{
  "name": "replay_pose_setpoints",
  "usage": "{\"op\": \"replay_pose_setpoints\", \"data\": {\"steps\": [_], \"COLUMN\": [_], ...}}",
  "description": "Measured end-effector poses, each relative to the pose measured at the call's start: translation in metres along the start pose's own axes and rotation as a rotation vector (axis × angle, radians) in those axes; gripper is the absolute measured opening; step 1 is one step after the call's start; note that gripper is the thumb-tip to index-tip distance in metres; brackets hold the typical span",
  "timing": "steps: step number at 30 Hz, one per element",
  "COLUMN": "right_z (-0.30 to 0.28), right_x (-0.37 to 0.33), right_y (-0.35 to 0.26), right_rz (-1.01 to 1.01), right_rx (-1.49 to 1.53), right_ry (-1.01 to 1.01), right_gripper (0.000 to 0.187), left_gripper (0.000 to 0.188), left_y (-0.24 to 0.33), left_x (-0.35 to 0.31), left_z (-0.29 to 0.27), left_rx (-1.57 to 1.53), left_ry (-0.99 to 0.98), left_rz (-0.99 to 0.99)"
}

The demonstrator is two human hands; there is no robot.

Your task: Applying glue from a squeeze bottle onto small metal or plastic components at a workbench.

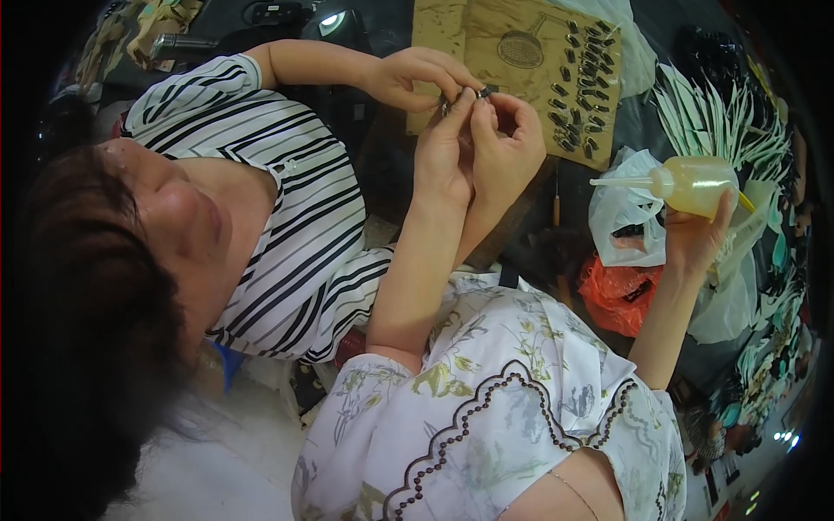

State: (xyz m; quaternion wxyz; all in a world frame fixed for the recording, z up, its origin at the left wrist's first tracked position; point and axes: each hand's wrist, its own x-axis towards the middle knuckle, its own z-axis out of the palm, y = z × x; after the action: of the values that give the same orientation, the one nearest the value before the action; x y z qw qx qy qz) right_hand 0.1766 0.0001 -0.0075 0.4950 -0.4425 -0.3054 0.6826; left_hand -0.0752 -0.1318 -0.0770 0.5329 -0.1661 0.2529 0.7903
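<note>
My right hand (698, 233) is wrapped round a squeeze bottle (702, 184) of yellowish liquid. The bottle lies on its side in the air, its long thin nozzle (621, 181) pointing left. My left hand (445, 161) is closed, its fingertips pinched at a small dark shiny piece (484, 91). A co-worker in a striped top has both hands there too: one hand (404, 78) reaches in from the left, the other hand (514, 143) bends round from behind my wrist. The fingers crowd together, so most of the piece is hidden and whose grip bears it is unclear.
Rows of small dark pieces (580, 87) lie on a brown cardboard sheet (447, 35). Near my right hand are a white plastic bag (621, 230), a red bag (618, 295) and pale green strips (717, 117). A wooden-handled tool (557, 208) lies below the cardboard.
</note>
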Motion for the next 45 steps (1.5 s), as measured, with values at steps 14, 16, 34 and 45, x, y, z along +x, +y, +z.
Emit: {"op": "replay_pose_setpoints", "data": {"steps": [14,16,34,45], "right_z": [-0.009,-0.011,-0.023,-0.026], "right_x": [0.005,0.007,0.013,0.016], "right_y": [-0.003,-0.004,-0.01,-0.006], "right_rz": [0.004,0.013,0.008,0.152], "right_rx": [0.043,0.05,0.092,0.268], "right_ry": [-0.033,-0.033,-0.012,-0.086], "right_gripper": [0.046,0.046,0.048,0.041], "left_gripper": [0.013,0.013,0.012,0.012], "left_y": [0.002,0.001,0.0,0.003], "left_x": [-0.001,-0.001,-0.018,-0.019], "left_z": [0.009,0.013,0.024,0.022], "left_rx": [0.102,0.121,0.359,0.527], "left_ry": [-0.046,-0.047,-0.015,-0.05], "left_rz": [0.098,0.132,0.266,0.356]}}
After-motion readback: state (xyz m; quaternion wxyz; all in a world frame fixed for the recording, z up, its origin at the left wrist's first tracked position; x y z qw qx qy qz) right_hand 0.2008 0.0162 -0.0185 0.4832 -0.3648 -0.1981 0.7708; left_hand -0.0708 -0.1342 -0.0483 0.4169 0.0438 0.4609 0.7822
